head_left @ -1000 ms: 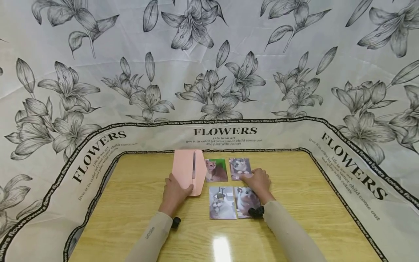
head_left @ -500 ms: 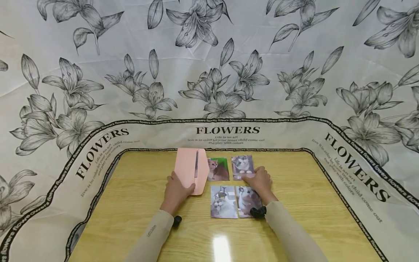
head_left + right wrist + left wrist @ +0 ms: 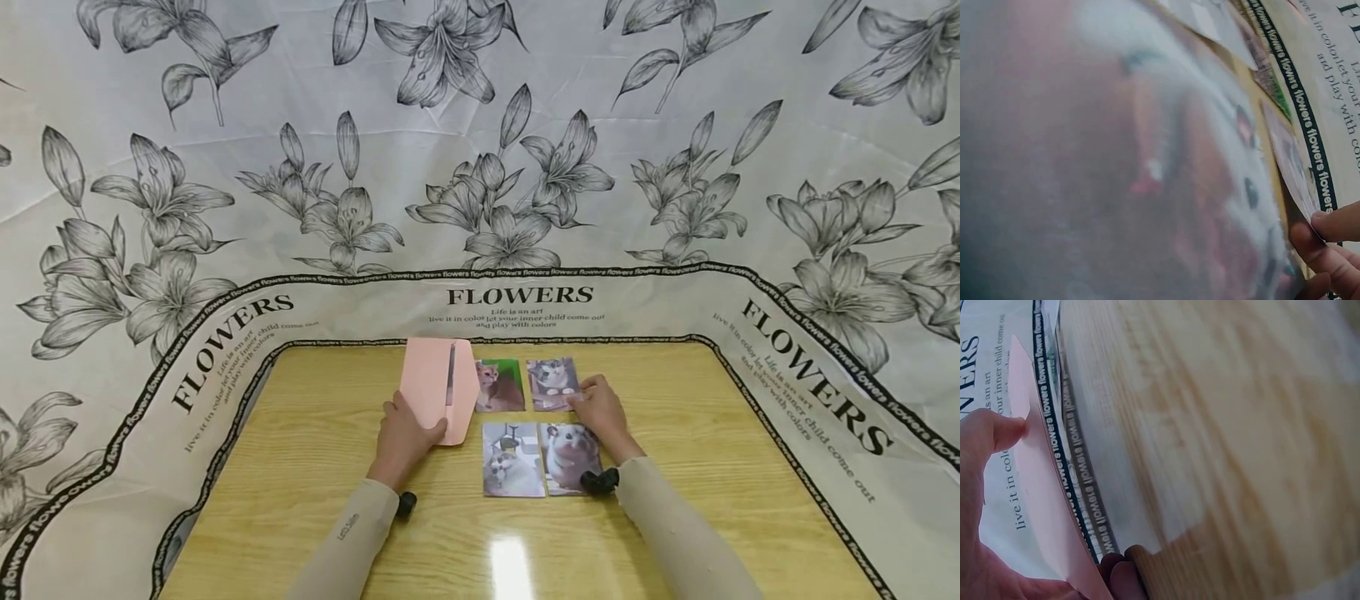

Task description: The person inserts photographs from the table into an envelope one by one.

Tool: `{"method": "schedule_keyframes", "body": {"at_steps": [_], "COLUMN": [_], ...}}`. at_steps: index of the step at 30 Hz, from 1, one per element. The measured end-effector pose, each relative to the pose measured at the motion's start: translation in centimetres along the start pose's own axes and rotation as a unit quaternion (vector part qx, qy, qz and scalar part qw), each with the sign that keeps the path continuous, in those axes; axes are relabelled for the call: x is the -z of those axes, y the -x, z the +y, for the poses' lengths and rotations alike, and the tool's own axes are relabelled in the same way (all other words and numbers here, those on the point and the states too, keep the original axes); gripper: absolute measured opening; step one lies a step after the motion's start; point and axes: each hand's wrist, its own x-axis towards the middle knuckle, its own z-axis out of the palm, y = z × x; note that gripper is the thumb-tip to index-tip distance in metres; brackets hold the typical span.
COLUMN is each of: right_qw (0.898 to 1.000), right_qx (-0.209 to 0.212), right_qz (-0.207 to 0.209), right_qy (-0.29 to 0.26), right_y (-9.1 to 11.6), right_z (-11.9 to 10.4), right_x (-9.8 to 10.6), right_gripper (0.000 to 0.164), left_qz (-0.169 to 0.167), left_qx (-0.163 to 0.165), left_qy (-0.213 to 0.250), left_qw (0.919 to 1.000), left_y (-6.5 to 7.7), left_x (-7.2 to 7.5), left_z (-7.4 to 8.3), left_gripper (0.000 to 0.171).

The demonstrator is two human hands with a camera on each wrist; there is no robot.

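Observation:
My left hand (image 3: 405,442) grips the lower left of a pink envelope (image 3: 431,387), thumb on the front and fingers behind, as the left wrist view shows. A dark strip shows through the envelope's slit. At the lower right corner of a photo card of a grey and white cat (image 3: 551,379), my right hand (image 3: 602,417) pinches, its thumb (image 3: 1335,223) on top and a finger beneath the edge. Beside that card lies one of an orange cat on green (image 3: 501,387), partly covered by the envelope. Nearer me lie a white cat card (image 3: 512,462) and a hamster card (image 3: 567,454).
The cards lie on a yellow wood-grain table (image 3: 300,500). A white cloth with flower drawings (image 3: 517,183) hangs round its back and sides. The right wrist's black camera (image 3: 600,481) overlaps the hamster card's lower right corner.
My right hand has shifted slightly right, its thumb going from the grey and white cat card's lower edge to its corner. The left hand keeps its hold on the envelope. The head view drifted a little.

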Motion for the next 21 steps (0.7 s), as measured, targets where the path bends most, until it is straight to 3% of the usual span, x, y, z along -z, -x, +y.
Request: {"method": "schedule_keyframes", "body": {"at_steps": [3, 9, 21], "right_qw": [0.999, 0.987, 0.967], "right_qx": [-0.012, -0.03, 0.027], "right_qz": [-0.016, -0.02, 0.026], "right_qy": [-0.047, -0.158, -0.251], "right_y": [-0.5, -0.9, 0.4], "right_z": [0.1, -0.6, -3.6], "right_x": [0.3, 0.8, -0.6], "right_gripper": [0.04, 0.047, 0.047], "left_qz": [-0.003, -0.004, -0.006], "left_qx": [-0.005, -0.011, -0.012], "left_qy": [-0.004, 0.001, 0.009], "left_qw": [1.0, 0.9999, 0.9999], "left_y": [0.0, -0.1, 0.0], "left_x": [0.1, 0.3, 0.4], "left_z": [-0.1, 0.0, 0.0], "left_gripper": [0.112, 0.112, 0.112]}}
